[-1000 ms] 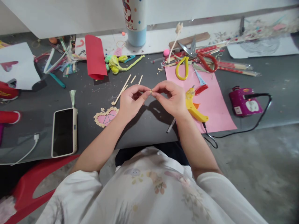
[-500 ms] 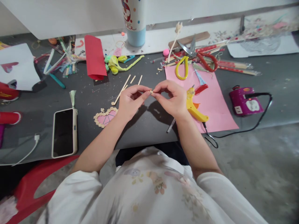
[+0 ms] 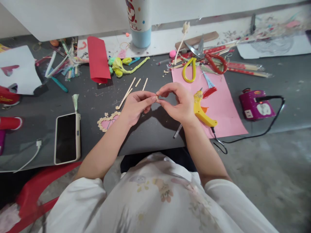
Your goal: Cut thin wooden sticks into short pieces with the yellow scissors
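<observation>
Fingertips of my left hand point(image 3: 138, 106) and my right hand point(image 3: 177, 102) meet above the dark table, both pinched on a tiny pale piece point(image 3: 156, 97) that the fingers partly cover. Beside my left forearm lies a pink heart point(image 3: 106, 124) edged with small pale pieces. Thin pale sticks point(image 3: 126, 94) rest just beyond my left hand. To the right of my right hand, a yellow glue gun point(image 3: 204, 115) lies on a pink sheet point(image 3: 228, 110).
A phone point(image 3: 66, 139) and a white cable point(image 3: 36, 150) lie at the left. Beyond the hands are a red paper roll point(image 3: 98, 60), a cup point(image 3: 141, 35), yellow-and-red scissors point(image 3: 189, 71) and wrapped sticks. A purple box point(image 3: 257, 105) with a black cord stands right.
The fingers of both hands have shifted slightly around the tiny piece, and my left hand has turned a little. The things on the table lie as before.
</observation>
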`<state>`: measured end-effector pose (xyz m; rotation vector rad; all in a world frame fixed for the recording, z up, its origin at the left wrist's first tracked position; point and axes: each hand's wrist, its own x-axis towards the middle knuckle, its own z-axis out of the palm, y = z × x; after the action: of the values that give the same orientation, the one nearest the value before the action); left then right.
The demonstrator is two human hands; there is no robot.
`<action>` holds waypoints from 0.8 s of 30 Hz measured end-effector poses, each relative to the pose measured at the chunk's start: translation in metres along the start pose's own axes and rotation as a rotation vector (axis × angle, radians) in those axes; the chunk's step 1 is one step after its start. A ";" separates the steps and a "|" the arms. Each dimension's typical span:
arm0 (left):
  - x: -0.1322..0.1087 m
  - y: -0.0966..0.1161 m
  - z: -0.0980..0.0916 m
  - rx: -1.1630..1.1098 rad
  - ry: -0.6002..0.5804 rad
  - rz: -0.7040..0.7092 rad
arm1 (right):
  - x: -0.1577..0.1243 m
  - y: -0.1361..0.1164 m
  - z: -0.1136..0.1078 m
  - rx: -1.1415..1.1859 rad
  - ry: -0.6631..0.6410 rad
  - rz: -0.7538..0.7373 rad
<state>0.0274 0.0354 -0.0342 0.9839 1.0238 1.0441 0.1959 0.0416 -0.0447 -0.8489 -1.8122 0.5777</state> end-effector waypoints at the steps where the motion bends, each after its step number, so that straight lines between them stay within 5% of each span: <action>1: 0.000 0.001 0.000 -0.001 -0.003 -0.017 | 0.000 0.000 0.000 0.000 -0.003 0.003; 24: -0.002 0.004 0.002 0.040 -0.012 -0.083 | -0.003 0.003 0.002 0.051 0.008 0.039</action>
<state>0.0279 0.0344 -0.0296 0.9708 1.0698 0.9520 0.1955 0.0415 -0.0497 -0.8529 -1.7699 0.6424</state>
